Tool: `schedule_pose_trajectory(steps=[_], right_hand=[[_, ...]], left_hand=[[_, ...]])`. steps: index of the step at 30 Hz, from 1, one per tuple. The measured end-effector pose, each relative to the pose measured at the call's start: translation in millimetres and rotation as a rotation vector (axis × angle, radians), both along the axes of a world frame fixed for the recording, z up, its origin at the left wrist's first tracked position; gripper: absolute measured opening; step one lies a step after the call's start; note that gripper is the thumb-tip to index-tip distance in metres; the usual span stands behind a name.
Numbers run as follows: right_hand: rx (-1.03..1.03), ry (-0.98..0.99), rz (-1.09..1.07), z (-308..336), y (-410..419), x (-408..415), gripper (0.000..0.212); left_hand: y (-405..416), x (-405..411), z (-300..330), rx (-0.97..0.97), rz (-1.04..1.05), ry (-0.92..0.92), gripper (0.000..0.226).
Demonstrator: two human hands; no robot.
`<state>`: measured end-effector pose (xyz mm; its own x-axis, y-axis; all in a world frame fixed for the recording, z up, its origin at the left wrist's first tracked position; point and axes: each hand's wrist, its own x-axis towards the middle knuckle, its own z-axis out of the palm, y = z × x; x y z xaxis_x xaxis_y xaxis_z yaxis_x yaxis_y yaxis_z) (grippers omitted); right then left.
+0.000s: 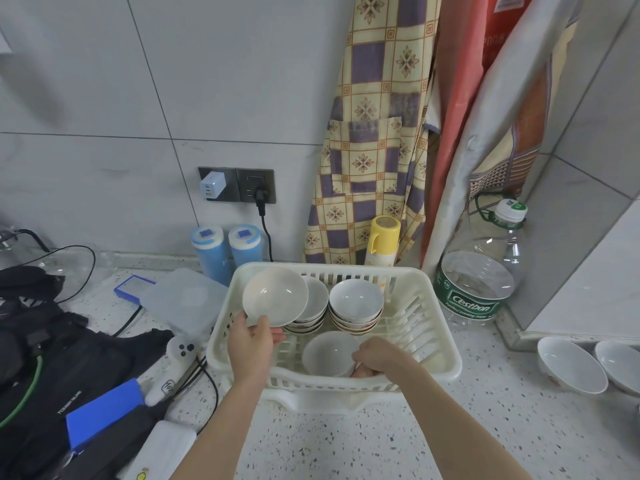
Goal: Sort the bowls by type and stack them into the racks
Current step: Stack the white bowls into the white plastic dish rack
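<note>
The left hand pinches the near rim of a shallow white bowl, thumb on top, and holds it tilted above the left part of the white plastic rack. The right hand reaches down into the rack's near side, fingers curled over the rim of a plain white bowl that sits on the rack floor. Behind them, inside the rack, stand two stacks: a left stack of patterned bowls, partly hidden by the lifted bowl, and a right stack of deeper bowls. The rack rests on the speckled counter. Off to the right, well apart from the rack, two more white bowls lie tipped on the counter. A large water bottle stands just beside the rack's far right corner.
</note>
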<state>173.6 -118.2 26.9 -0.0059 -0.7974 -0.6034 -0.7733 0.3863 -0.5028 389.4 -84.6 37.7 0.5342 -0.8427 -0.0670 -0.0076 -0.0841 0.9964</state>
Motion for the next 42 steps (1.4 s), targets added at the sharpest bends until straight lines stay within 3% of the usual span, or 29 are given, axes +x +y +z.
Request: schedule_pose_trajectory(steps=[4,10,13,17,19,23,27,42], right_hand=[[-0.028,0.128,0.179,1,2,1,0.026],[-0.122,0.232,0.097,-4,10,3,0.029],[-0.34,0.337,0.004,4,19,7,0.041],[-0.517,0.134,-0.16,8,29,5,0.045],[-0.477,-0.06,-0.211,13,30,2,0.051],[-0.359,-0.393,-0.258,19,30,-4,0.043],[-0.349,-0.338,-0.091,16,30,-6,0.034],[-0.234,-0.198,-0.041,11,21,-2,0.034]], left_hand=[[4,2,3,-0.015,-0.061,0.04,0.023],[7,6,8,0.069,-0.192,0.014,0.022],[6,8,9,0.161,-0.323,-0.053,0.022],[4,12,10,0.264,-0.479,-0.126,0.02],[-2,9,13,0.335,-0.55,-0.167,0.018],[-8,3,17,0.454,-0.718,-0.219,0.018],[-8,2,16,0.46,-0.735,-0.255,0.022],[-28,-6,3,0.682,-0.746,-0.312,0.014]])
